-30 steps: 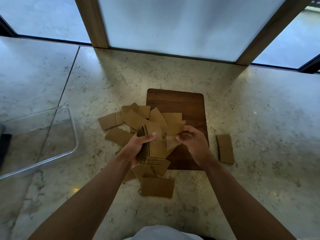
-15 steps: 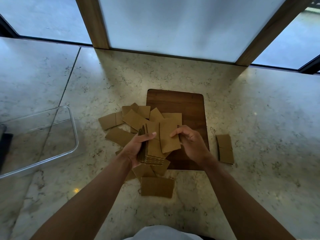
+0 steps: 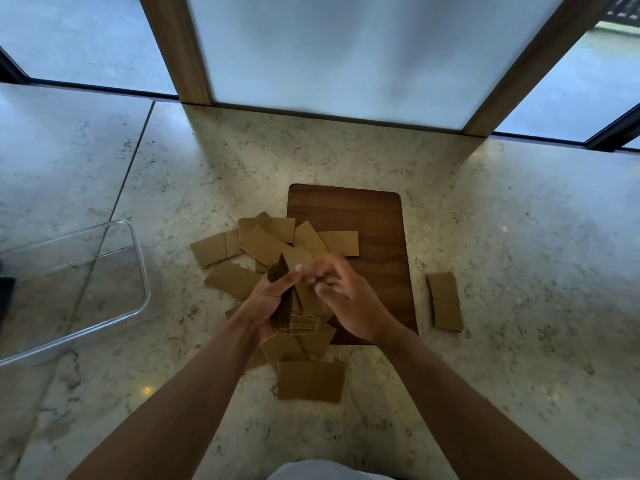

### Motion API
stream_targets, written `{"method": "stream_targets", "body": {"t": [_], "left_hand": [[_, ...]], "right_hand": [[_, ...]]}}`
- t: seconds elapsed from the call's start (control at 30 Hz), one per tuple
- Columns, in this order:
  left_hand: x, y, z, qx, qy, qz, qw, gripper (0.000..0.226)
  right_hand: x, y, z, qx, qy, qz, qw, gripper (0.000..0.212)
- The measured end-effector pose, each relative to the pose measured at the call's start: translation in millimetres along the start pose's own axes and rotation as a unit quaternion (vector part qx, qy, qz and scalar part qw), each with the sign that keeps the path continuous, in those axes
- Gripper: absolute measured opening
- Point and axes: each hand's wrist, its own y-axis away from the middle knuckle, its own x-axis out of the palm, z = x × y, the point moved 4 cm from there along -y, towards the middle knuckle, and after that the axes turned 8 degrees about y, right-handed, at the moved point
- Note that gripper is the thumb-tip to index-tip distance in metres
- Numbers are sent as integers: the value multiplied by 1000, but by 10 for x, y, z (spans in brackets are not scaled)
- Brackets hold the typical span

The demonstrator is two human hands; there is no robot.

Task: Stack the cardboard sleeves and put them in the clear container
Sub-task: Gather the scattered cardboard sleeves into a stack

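My left hand grips a thick stack of brown cardboard sleeves, held on edge above the counter. My right hand presses against the face of that stack, its fingers blurred and spread over the top sleeve. Several loose sleeves lie scattered behind and under my hands. One flat sleeve lies nearest me, and another sleeve lies apart to the right. The clear container stands at the left with nothing visible inside.
A dark wooden board lies under part of the pile on the marble counter. Window frames with wooden posts bound the far side. A dark object shows at the left edge behind the container.
My right hand carried a single sleeve leftwards and laid it against the stack in my left hand; it now rests on the stack's face.
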Motion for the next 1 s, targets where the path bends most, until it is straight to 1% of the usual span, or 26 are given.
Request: {"method": "stream_targets", "body": {"t": [0.03, 0.07, 0.1, 0.13, 0.17, 0.23, 0.27, 0.33, 0.37, 0.47, 0.57, 0.67, 0.73, 0.87, 0.93, 1.0], "left_hand": [[-33, -6, 6, 1, -2, -8, 1000, 64], [-51, -10, 18, 3, 2, -14, 1000, 70], [-66, -12, 26, 8, 18, -21, 1000, 76], [-62, -29, 28, 17, 46, -29, 998, 81], [-58, -61, 29, 27, 78, -34, 996, 82], [25, -102, 53, 37, 139, -29, 989, 73], [79, -123, 82, 32, 157, -22, 987, 72], [197, -151, 144, 3, 191, 2, 982, 88], [242, -159, 147, 0, 207, 14, 978, 88], [277, -182, 76, 28, 245, 32, 969, 60], [268, -241, 49, 39, 265, 17, 963, 53], [344, -288, 121, 27, 251, 21, 967, 56], [362, -283, 158, 20, 234, 23, 972, 65], [342, -274, 121, 34, 186, 99, 977, 71], [310, -288, 88, 39, 160, 97, 981, 78], [268, -320, 51, 49, 146, 87, 984, 85]], "right_hand": [[7, 19, -48, 35, -70, 9, 997, 26], [21, 46, -76, 55, -100, 7, 993, 24], [45, 69, -75, 51, -77, -16, 996, 19], [71, 88, -82, 36, -29, -63, 997, 11], [127, 90, -85, 19, 15, -111, 994, 8], [251, 60, -111, 15, 64, -190, 980, 24], [292, 14, -119, 28, 68, -223, 972, 27], [319, -89, -101, 46, 67, -271, 959, 23], [317, -130, -90, 47, 62, -288, 955, 23], [271, -190, -61, 36, 45, -314, 948, 34], [234, -210, -90, 26, 22, -338, 941, 38], [216, -260, -129, 54, 23, -369, 928, 37], [209, -287, -148, 78, 30, -385, 919, 37], [222, -291, -196, 111, -8, -388, 915, 37], [242, -302, -227, 127, -48, -385, 913, 35], [266, -319, -227, 130, -62, -372, 917, 33]]}}
